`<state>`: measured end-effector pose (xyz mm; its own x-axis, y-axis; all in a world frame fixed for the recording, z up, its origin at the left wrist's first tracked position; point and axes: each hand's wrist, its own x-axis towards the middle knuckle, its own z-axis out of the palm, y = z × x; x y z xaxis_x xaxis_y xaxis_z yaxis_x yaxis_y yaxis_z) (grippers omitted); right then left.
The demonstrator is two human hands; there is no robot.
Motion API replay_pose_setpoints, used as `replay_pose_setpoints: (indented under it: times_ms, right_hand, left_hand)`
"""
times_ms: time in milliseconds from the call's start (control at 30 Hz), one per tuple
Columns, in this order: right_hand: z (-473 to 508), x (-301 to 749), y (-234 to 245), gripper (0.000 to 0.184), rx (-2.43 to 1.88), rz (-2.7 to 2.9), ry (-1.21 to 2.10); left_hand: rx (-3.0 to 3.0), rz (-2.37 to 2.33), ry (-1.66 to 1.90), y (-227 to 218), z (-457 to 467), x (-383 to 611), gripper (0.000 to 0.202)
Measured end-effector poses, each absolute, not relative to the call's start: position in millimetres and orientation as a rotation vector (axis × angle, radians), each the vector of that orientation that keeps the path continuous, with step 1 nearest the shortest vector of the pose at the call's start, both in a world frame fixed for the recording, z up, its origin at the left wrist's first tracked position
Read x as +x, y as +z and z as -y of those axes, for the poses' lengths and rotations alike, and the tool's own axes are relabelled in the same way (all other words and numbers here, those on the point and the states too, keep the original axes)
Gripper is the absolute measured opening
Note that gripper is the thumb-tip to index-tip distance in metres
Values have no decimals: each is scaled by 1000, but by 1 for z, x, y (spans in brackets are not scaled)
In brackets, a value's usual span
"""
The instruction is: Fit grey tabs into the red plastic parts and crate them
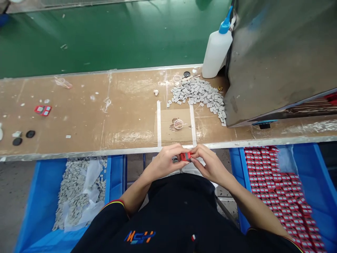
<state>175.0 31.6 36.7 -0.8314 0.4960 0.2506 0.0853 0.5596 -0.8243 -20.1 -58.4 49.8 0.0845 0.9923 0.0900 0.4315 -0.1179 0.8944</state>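
A small red plastic part [185,156] with a grey area on top is held in front of my body, just off the table's near edge. My left hand [166,161] pinches it from the left between thumb and fingers. From the other side, my right hand [207,162] grips its right end with the fingertips. Just beyond the hands, a small clear cup [178,124] with a thin stick in it stands on a cardboard patch [164,130] between two white tape strips. Behind it lies a heap of small grey tiles [197,92].
A white bottle with a blue nozzle [217,52] stands beside a large metal box [276,59]. Blue bins flank me: grey tiles fill the left bin [28,214], rows of red parts the right bin [319,175]. Another red part [43,110] and black discs [30,134] lie far left.
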Motion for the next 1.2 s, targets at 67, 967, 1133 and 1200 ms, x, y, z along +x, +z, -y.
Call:
replay_pose_setpoints:
  times_ms: [67,967,1133,1200]
  right_hand:
    - [-26,176,36,13,-500,2329,1186]
    - [-285,314,111,27,-1813,1848,178]
    - [-222,301,124,16,-1888,1755,159]
    - [-170,295,114,13,-1804,1805,228]
  left_hand:
    - [1655,-1410,967,50,57,-16,24]
    - [1455,-1513,886,30,67,-14,37]
    - [1539,-1489,900,38,72,0,28]
    - [1598,-1458,1011,37,69,13,22]
